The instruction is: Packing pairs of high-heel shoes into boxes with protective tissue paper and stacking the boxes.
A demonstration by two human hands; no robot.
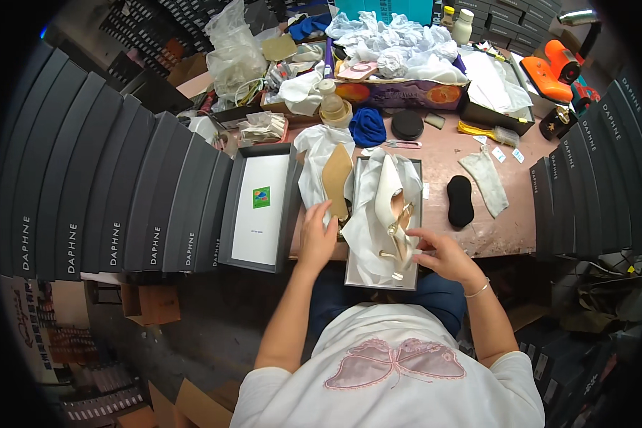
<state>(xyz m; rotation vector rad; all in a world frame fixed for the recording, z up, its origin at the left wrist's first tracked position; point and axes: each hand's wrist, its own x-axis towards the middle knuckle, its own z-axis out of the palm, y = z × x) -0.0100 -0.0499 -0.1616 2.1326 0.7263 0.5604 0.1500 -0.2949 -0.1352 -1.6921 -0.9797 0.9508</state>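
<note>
Your right hand (441,255) pinching the white heeled shoe (392,207) by its heel, toe pointing away lengthwise in the shoebox (354,274), left hand (317,235) loosely curled on tissue paper (314,167)

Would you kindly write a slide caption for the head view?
Left hand and right hand settle a white high-heeled shoe into a tissue-lined shoebox.

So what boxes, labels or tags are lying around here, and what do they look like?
Open shoebox: before the person, grey, lined with white tissue, holding a white heeled shoe.
Lid: to its left, upturned, white inside with a small green sticker.
Stacked boxes: far left, dark grey, white lettering on the ends.
Second stack: right, same look.
Tags: on the table, small, white.
</note>
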